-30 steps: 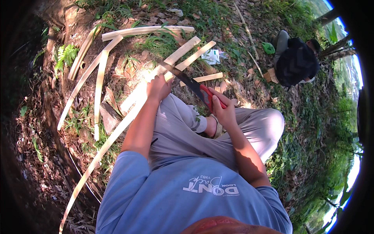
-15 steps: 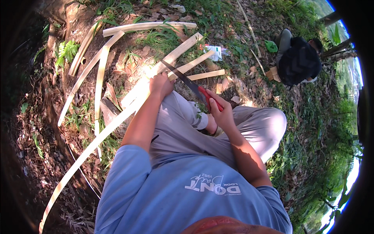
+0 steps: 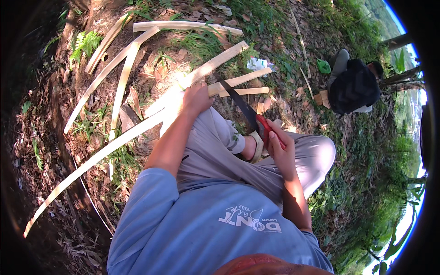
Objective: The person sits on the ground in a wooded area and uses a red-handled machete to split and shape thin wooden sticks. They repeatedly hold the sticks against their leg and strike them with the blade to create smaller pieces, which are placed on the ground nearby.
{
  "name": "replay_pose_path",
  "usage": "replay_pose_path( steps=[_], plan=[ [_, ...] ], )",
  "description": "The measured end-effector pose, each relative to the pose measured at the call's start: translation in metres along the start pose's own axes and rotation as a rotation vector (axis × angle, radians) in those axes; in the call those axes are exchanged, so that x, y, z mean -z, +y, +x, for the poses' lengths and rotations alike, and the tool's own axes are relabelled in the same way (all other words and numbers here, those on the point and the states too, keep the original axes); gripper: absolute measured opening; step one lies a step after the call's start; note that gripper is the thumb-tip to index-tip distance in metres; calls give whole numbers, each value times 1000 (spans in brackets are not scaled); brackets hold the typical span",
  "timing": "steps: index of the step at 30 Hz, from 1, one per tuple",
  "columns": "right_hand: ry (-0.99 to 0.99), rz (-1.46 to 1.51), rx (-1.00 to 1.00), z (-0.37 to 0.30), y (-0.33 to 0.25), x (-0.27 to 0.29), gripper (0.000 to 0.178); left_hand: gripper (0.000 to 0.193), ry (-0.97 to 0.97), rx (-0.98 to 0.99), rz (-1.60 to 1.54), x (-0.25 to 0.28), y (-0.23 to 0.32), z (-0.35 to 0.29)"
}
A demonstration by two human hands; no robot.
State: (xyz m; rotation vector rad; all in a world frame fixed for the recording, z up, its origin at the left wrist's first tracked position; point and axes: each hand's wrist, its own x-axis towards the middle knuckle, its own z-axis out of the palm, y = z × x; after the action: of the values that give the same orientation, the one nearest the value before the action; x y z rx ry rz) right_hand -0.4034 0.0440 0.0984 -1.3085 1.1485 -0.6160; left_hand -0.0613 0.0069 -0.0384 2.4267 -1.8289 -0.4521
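Observation:
My left hand [image 3: 197, 97] is closed round a long pale wooden strip [image 3: 91, 162], pressing it down beside my bent knee. The strip runs from the lower left, under my fingers, and out toward the far right. In my right hand [image 3: 281, 151] is the red handle of a hand saw [image 3: 243, 106]. Its dark blade slants away to the far left, and its tip end lies across the strip just right of my left hand. Strong sunlight washes out the strip near my left wrist, so any cut is not visible.
Several pale strips [image 3: 121, 91] lie on leafy ground at the left and far side. A wider pale slat [image 3: 220, 58] lies just beyond my left hand. A white packet [image 3: 256, 63] is near its end. At the far right a person in dark clothing [image 3: 355, 87] sits bent over.
My right hand has drawn the saw back toward me and to the right, so less blade reaches past the strip. The whole view has shifted slightly; my left hand keeps its hold.

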Motion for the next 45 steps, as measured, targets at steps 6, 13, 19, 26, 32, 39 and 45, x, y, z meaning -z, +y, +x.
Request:
replay_pose_path(
  steps=[6, 13, 19, 26, 32, 39, 45],
  plan=[
    [78, -43, 98, -33, -2, -1, 40, 37, 105, -64, -40, 0, -1, -3],
    [149, -62, 209, -62, -11, 8, 40, 35, 256, -122, -181, 23, -3, -20],
    [73, -133, 321, -44, -28, -26, 41, 35, 294, -53, -287, 32, -10, -33],
    [48, -265, 492, 13, -40, -74, 42, 33, 200, 110, -364, 37, -18, -13],
    [33, -309, 531, 24, -81, -99, 41, 35, 247, 189, -370, 32, -23, -9],
    [19, -144, 639, 134, -34, -134, 38, 36, 284, 151, -317, 24, -15, -13],
    [9, -264, 586, 133, -29, -138, 39, 41, 180, 196, -222, 30, -17, -8]
  ],
)
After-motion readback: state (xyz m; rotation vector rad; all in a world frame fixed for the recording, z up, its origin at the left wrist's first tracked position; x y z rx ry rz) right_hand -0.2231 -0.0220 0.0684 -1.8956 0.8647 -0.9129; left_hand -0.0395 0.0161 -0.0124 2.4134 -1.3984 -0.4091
